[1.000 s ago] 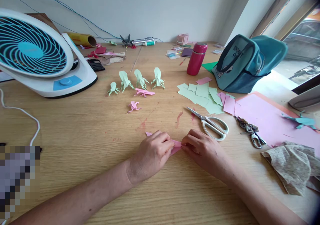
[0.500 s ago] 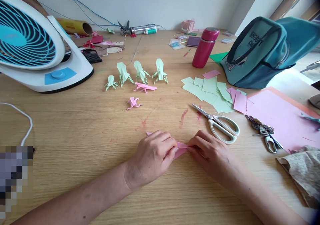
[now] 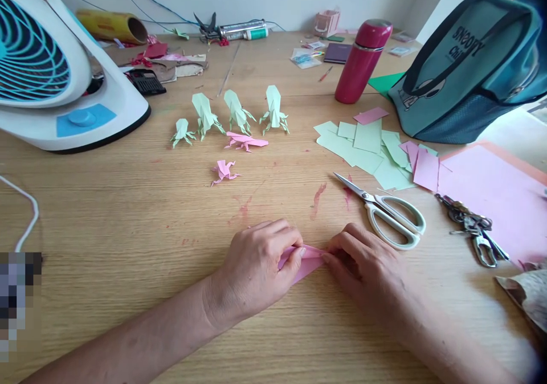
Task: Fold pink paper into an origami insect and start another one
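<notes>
A folded piece of pink paper [image 3: 308, 263] lies low over the table between my two hands. My left hand [image 3: 267, 264] pinches it between thumb and fingers and covers its left part. At its right tip, the thumb and fingers of my right hand [image 3: 363, 264] grip the paper. White-handled scissors [image 3: 391, 216] rest just beyond my right hand, blades pointing to the far left. Farther off stand several pale green origami insects [image 3: 205, 113], with a pink origami insect [image 3: 245, 141] and a smaller pink origami figure [image 3: 223, 171] in front of them.
Loose green paper pieces [image 3: 359, 150] lie behind the scissors, and keys [image 3: 472, 224] to their right. A red flask [image 3: 363, 62] and a teal bag [image 3: 461, 70] stand at the back right. A white fan [image 3: 81, 88] occupies the left. A crumpled cloth [image 3: 527, 293] is at the right edge.
The camera view has shifted and drawn nearer. My left hand has turned slightly, baring more of the pink paper's lower flap. Both hands keep their grip on it.
</notes>
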A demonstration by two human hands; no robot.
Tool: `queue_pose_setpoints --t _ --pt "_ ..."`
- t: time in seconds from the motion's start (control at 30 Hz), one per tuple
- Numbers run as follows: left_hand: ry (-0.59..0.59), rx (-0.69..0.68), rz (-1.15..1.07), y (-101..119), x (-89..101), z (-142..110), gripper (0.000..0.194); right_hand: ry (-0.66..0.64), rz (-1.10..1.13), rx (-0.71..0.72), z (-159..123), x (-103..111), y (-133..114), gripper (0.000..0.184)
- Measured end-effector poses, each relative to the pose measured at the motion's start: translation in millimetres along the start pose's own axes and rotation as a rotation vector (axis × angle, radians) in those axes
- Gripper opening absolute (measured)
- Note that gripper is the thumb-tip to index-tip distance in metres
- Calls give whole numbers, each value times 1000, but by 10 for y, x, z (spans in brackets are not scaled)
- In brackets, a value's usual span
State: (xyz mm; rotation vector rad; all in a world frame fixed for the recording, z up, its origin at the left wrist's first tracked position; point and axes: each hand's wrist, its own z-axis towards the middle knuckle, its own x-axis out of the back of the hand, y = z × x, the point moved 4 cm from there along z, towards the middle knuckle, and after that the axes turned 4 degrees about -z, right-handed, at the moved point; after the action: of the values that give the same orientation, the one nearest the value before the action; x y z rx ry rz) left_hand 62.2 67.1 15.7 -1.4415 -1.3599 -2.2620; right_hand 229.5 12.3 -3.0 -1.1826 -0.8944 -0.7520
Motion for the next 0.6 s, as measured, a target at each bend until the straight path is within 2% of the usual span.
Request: queue_pose_setpoints --t 0.3,0.47,0.6 --pt "-79 23 28 -19 11 26 8 5 17 -38 -16 -13 -21 10" --pt "-122 -6 51 23 -9 11 16 -11 7 -53 -22 -32 -26 2" --pt "-119 -45 -2 44 -9 6 13 -12 48 -62 -22 -22 -42 6"
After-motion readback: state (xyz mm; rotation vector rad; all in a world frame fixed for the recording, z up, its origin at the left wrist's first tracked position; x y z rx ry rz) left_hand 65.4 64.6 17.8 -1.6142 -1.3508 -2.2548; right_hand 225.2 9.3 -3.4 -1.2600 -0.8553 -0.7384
